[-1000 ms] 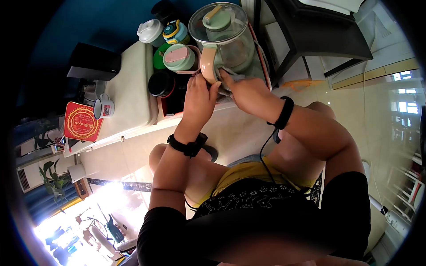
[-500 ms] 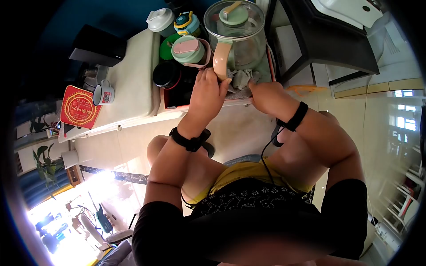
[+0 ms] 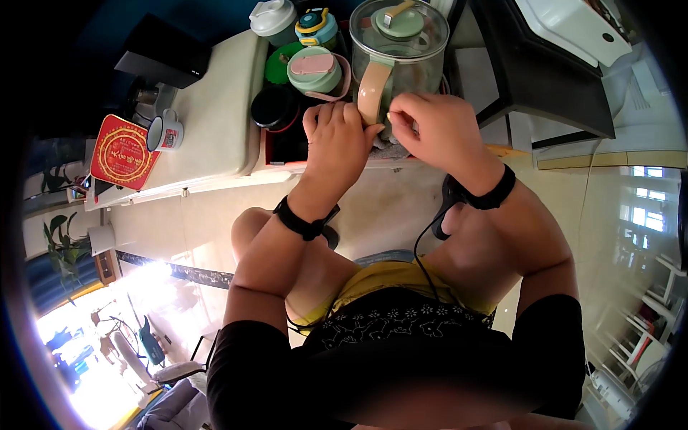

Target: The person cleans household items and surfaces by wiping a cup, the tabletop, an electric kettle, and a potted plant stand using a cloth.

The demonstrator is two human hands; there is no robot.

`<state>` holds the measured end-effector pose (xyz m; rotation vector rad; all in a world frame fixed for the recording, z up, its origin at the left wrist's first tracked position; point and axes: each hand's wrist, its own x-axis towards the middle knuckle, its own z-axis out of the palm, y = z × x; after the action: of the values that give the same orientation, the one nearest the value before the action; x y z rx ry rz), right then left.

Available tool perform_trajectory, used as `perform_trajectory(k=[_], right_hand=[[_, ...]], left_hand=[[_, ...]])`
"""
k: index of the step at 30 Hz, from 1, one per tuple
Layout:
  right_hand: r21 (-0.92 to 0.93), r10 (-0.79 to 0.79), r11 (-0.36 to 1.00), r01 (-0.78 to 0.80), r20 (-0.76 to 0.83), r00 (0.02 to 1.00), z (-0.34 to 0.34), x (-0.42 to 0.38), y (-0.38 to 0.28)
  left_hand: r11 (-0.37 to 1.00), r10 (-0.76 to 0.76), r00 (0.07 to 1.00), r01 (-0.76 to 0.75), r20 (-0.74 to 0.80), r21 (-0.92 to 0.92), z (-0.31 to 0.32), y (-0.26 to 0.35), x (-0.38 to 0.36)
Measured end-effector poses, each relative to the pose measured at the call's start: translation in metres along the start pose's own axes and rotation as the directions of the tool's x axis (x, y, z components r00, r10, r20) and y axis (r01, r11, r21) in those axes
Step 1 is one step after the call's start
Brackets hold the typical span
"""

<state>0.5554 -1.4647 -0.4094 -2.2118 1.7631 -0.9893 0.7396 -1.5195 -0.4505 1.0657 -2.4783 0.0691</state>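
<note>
Head view from above. The left hand point(image 3: 338, 140) meets the lower end of the peach handle point(image 3: 373, 89) of a lidded glass pitcher point(image 3: 421, 73); the right hand point(image 3: 440, 130) curls just beside it, near a grey cloth point(image 3: 391, 150). Left of the pitcher, a pink-topped cup point(image 3: 315, 69); farther left, a mug point(image 3: 169, 134) and red box point(image 3: 122, 153) on a pale surface point(image 3: 221, 118).

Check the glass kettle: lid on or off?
On. The lid lies across the top of the glass kettle, covering its mouth. Cannot tell whether it's fully seated.
</note>
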Motion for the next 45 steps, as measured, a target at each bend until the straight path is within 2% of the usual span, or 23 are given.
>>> perform_trajectory(k=[1,2,3,4,6,8,10,11,13,18,20,21,22,23,24,26,27,30,35,37,41,43,45], right_hand=[[0.001,-0.006,1.0,0.006,0.004,1.0,0.002,0.003,-0.001],[0.004,-0.213,0.977,0.214,-0.093,0.973,0.003,0.007,-0.002],[-0.014,-0.406,0.911,0.411,-0.189,0.894,0.005,0.01,-0.003],[-0.014,-0.409,0.91,0.414,-0.189,0.892,0.008,0.011,-0.007],[0.063,-0.447,0.882,0.467,-0.2,0.872,0.015,0.013,-0.014],[0.108,-0.443,0.881,0.46,-0.152,0.884,0.015,0.011,-0.02],[0.287,-0.382,0.884,0.369,-0.012,0.924,0.019,0.008,-0.025],[0.289,-0.386,0.882,0.373,-0.011,0.922,0.021,0.009,-0.027],[0.404,-0.31,0.878,0.259,0.067,0.948,0.025,0.009,-0.03],[0.381,-0.199,0.912,0.151,0.09,0.976,0.016,0.012,-0.033],[0.37,-0.164,0.921,0.123,0.081,0.983,0.009,0.01,-0.024],[0.399,-0.233,0.893,0.209,0.012,0.973,0.01,0.009,-0.01],[0.422,-0.296,0.858,0.294,-0.061,0.953,0.003,0.012,-0.009],[0.455,-0.117,0.889,0.058,0.103,0.988,-0.013,0.005,-0.011],[0.454,-0.118,0.889,0.059,0.103,0.988,-0.016,0.004,-0.004],[0.021,0.126,0.99,-0.142,0.353,0.927,-0.019,0.002,0.015],[-0.066,0.205,0.979,-0.195,0.429,0.88,-0.017,0.0,0.025],[0.008,0.289,0.948,-0.319,0.401,0.869,0.001,-0.017,0.044],[-0.014,0.283,0.954,-0.299,0.36,0.889,0.023,-0.025,0.041],[0.058,0.216,0.967,-0.247,0.321,0.922,0.033,-0.026,0.04],[0.062,0.184,0.973,-0.223,0.377,0.908,0.036,-0.022,0.04],[0.033,0.19,0.975,-0.221,0.394,0.899,0.035,-0.022,0.039],[-0.004,0.207,0.974,-0.225,0.412,0.887,0.024,-0.02,0.038]], left_hand=[[1.0,-0.006,1.0,0.006,-0.003,0.002,-0.001,-0.001,-0.001],[1.0,0.0,1.0,0.0,-0.014,0.011,-0.002,-0.001,-0.002],[1.0,0.009,1.0,-0.008,-0.025,0.02,-0.004,-0.001,-0.001],[1.0,0.008,1.0,-0.007,-0.027,0.022,-0.008,-0.001,-0.002],[0.969,0.053,0.998,-0.056,0.021,0.241,-0.018,-0.001,-0.003],[0.967,0.039,0.999,-0.043,0.021,0.251,-0.021,-0.001,-0.004],[0.971,0.129,0.988,-0.109,-0.081,0.211,-0.023,0.0,-0.005],[0.963,0.144,0.985,-0.117,-0.095,0.241,-0.025,0.003,-0.006],[0.967,0.141,0.986,-0.118,-0.09,0.227,-0.025,0.003,-0.007],[0.963,0.171,0.98,-0.145,-0.101,0.228,-0.019,-0.004,-0.007],[0.978,0.124,0.991,-0.113,-0.053,0.175,-0.018,-0.013,-0.003],[0.992,0.098,0.995,-0.095,-0.028,0.078,-0.015,-0.021,-0.001],[0.993,0.092,0.995,-0.09,-0.032,0.079,-0.017,-0.022,-0.001],[0.99,-0.03,0.999,0.028,-0.014,-0.136,-0.02,-0.021,0.0],[0.928,-0.142,0.989,0.144,0.03,-0.343,-0.023,-0.021,0.001],[0.9,-0.159,0.987,0.156,0.026,-0.407,-0.027,-0.02,0.001],[0.874,-0.144,0.99,0.131,0.01,-0.468,-0.027,-0.02,0.001],[0.826,-0.139,0.99,0.13,0.025,-0.549,-0.022,-0.02,0.002],[0.708,-0.185,0.978,0.203,0.1,-0.676,-0.022,-0.012,0.005],[0.869,-0.13,0.991,0.127,0.028,-0.479,-0.019,-0.008,0.007],[0.879,-0.153,0.988,0.147,0.023,-0.453,-0.009,-0.01,0.009],[0.851,-0.219,0.966,0.258,0.138,-0.458,-0.011,-0.011,0.011],[0.847,-0.224,0.961,0.275,0.164,-0.455,-0.018,-0.013,0.012]])
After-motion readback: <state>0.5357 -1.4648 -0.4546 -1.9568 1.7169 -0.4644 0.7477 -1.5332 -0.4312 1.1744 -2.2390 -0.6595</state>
